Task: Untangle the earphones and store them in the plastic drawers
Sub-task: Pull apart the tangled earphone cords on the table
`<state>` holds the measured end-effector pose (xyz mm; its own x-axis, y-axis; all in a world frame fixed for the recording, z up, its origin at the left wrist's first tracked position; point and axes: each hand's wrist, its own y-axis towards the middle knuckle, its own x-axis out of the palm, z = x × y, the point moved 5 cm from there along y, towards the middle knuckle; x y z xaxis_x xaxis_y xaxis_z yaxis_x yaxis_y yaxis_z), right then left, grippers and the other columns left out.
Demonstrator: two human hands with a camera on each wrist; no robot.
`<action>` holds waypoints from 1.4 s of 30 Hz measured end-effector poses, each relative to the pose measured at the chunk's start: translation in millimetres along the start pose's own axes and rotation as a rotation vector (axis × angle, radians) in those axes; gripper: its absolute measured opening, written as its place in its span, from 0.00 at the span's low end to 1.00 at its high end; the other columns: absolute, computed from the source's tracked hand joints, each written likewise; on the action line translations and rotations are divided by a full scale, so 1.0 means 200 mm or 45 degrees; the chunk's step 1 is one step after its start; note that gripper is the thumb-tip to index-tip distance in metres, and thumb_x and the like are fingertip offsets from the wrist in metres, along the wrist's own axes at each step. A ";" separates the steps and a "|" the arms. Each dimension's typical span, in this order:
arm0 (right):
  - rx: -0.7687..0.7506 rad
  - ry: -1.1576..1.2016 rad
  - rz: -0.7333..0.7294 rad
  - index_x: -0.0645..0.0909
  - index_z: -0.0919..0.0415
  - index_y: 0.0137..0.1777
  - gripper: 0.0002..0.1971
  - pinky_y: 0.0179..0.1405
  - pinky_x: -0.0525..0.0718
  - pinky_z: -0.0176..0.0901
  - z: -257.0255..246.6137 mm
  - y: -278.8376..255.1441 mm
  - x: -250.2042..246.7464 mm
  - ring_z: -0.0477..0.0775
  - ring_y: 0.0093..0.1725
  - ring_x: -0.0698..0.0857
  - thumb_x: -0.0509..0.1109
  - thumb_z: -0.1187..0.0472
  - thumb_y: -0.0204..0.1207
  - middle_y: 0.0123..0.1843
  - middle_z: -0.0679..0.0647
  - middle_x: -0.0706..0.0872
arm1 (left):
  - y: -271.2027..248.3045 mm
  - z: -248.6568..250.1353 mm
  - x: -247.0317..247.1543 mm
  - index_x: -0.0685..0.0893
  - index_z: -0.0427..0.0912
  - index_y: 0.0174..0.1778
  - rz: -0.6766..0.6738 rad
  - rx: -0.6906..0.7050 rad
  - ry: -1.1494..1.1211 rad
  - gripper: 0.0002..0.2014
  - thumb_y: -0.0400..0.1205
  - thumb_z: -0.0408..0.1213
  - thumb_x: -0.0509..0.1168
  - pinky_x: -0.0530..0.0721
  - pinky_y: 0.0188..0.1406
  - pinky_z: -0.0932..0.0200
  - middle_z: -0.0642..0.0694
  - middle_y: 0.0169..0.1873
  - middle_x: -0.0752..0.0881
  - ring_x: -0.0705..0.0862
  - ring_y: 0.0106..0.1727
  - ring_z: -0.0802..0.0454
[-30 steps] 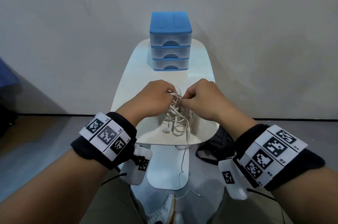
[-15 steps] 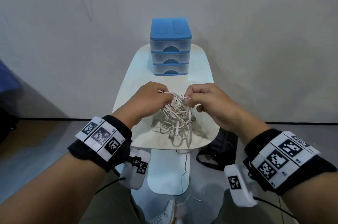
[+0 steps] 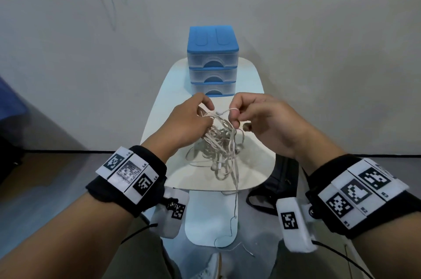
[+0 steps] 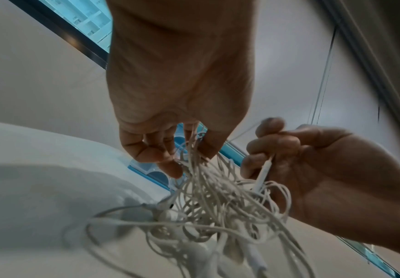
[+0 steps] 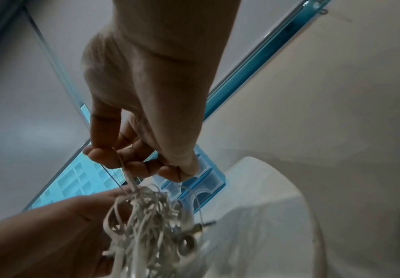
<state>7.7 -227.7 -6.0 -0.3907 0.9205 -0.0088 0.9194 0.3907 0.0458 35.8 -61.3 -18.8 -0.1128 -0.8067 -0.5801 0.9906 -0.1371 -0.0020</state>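
1. Left hand (image 3: 189, 119) grips the top of the earphones (image 3: 218, 142), fingers curled into the bundle of white cord; left wrist view shows several strands running up between its fingers (image 4: 146, 150).
2. Right hand (image 3: 262, 119) pinches one loop of cord between thumb and forefinger, just right of the left hand; other fingers curled. Left wrist view shows a cord with a slim inline piece passing through its curled fingers.
3. Earphones still a tangle, held up between both hands over the near half of the table (image 3: 159, 119). Lower loops and an earbud hang down near the tabletop; cannot tell if they touch it. One thin strand drops past the table's near edge toward the floor.
4. A jack plug sticks out of the tangle in the right wrist view.
5. Drawers (image 3: 213, 62): blue-topped unit, three clear drawers stacked, all shut, at the far end of the table, apart from the hands.
6. Black bag (image 3: 280, 178) on the floor right of the table.
7. Marker bands on both wrists.
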 end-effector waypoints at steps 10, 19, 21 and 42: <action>0.063 -0.205 -0.023 0.90 0.65 0.45 0.09 0.36 0.76 0.36 0.01 0.02 -0.01 0.46 0.29 0.72 0.69 0.68 0.84 0.35 0.51 0.87 | 0.00 0.00 -0.01 0.93 0.53 0.44 -0.059 0.056 0.041 0.06 0.84 0.39 0.72 0.78 0.41 0.62 0.61 0.32 0.87 0.82 0.35 0.60; 0.156 -0.111 0.412 0.76 0.64 0.30 0.10 0.25 0.65 0.39 0.04 0.02 -0.13 0.50 0.24 0.61 0.68 0.64 0.72 0.30 0.59 0.67 | -0.04 -0.01 0.01 0.95 0.46 0.49 -0.325 0.136 -0.099 0.04 0.81 0.34 0.76 0.85 0.58 0.54 0.47 0.46 0.94 0.88 0.46 0.54; 0.134 -0.370 0.252 0.84 0.65 0.31 0.16 0.26 0.59 0.40 0.03 0.01 -0.13 0.52 0.26 0.58 0.73 0.59 0.80 0.28 0.57 0.65 | -0.04 -0.01 0.02 0.95 0.45 0.49 -0.353 0.151 -0.118 0.05 0.81 0.33 0.76 0.84 0.59 0.53 0.45 0.46 0.94 0.88 0.47 0.53; 0.214 -0.608 0.326 0.90 0.64 0.36 0.10 0.27 0.66 0.36 0.04 0.02 -0.13 0.41 0.18 0.70 0.71 0.70 0.77 0.18 0.40 0.77 | 0.02 -0.02 0.05 0.95 0.43 0.43 -0.221 0.015 -0.122 0.06 0.83 0.36 0.72 0.79 0.45 0.58 0.50 0.35 0.90 0.82 0.37 0.56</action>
<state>22.7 -249.8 -14.3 -0.1260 0.8731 -0.4710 0.9920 0.1142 -0.0536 38.3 -67.2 -27.9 -0.2894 -0.8213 -0.4917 0.9546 -0.2853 -0.0853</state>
